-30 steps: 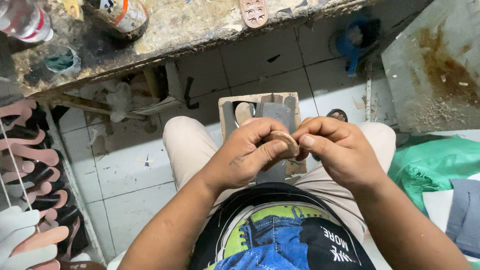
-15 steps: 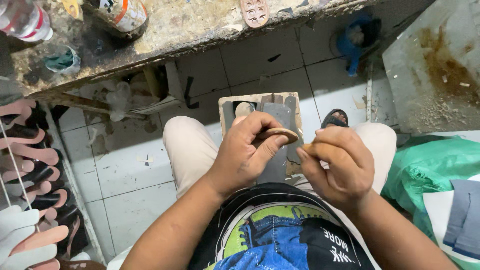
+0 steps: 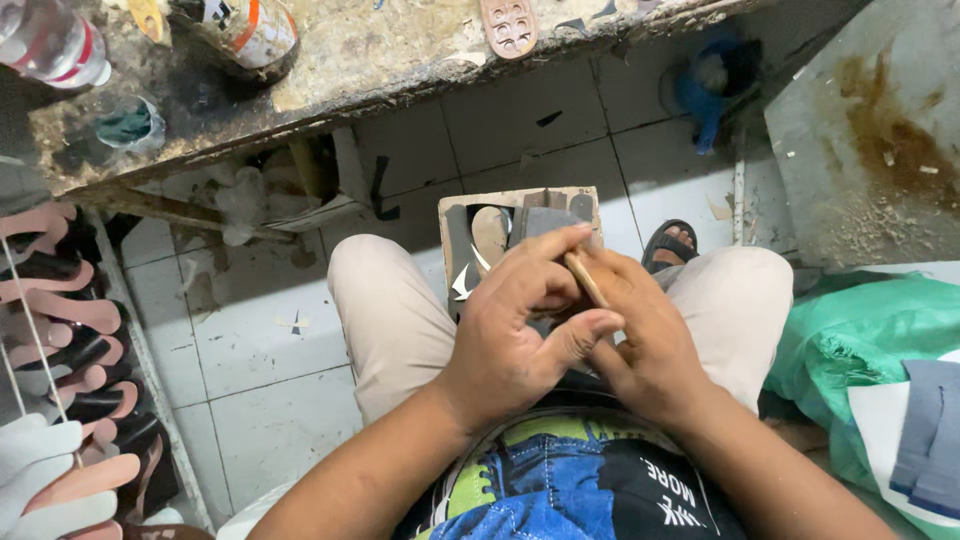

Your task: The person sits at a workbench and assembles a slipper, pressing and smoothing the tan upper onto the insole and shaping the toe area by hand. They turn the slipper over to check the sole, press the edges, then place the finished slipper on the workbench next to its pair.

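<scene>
My left hand (image 3: 515,325) and my right hand (image 3: 645,345) meet over my lap, fingers interlocked around a thin tan strip (image 3: 584,278) of shoe material. The strip is pinched between my left fingertips and thumb, and my right hand cups it from below. Just beyond my hands a small board (image 3: 462,232) with cut sole pieces rests between my knees. My sandalled foot (image 3: 672,243) shows past my right knee.
A stained workbench edge (image 3: 400,60) runs across the top with a bottle (image 3: 55,40), a can (image 3: 245,30) and a sole piece (image 3: 508,22). Racks of pink and black insoles (image 3: 60,330) stand at left. A green plastic bag (image 3: 860,340) lies at right.
My hands have come together again after parting briefly; the left hand now covers the right, and the strip has turned from flat to pointing up and away.
</scene>
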Demonstrator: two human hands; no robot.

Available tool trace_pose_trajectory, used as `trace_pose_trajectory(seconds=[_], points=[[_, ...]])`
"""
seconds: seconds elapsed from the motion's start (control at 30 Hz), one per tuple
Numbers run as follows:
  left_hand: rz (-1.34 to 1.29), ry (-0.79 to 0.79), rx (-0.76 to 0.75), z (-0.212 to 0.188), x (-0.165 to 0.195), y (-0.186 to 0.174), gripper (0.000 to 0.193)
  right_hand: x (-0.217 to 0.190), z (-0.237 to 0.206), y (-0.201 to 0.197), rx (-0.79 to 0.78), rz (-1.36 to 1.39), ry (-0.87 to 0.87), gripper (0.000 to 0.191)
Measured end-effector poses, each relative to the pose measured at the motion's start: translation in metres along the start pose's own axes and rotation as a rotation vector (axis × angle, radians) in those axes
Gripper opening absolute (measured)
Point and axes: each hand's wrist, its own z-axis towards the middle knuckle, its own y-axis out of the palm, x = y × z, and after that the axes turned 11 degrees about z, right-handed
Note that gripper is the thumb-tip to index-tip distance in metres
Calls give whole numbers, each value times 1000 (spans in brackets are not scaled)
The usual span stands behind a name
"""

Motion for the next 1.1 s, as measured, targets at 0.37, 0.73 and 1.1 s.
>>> trace_pose_trajectory(seconds=[0.37,0.73,1.1], points=[[-470,-328,-82,-7,-13,6,28,22,-9,2,8,421,283,30],[-40,12,-54,-1,-11,-5,17,28,-10,3,3,365,259,33],[-447,-374,279,-2,-36,15,16,84,-19,-24,-71,510,384,66]])
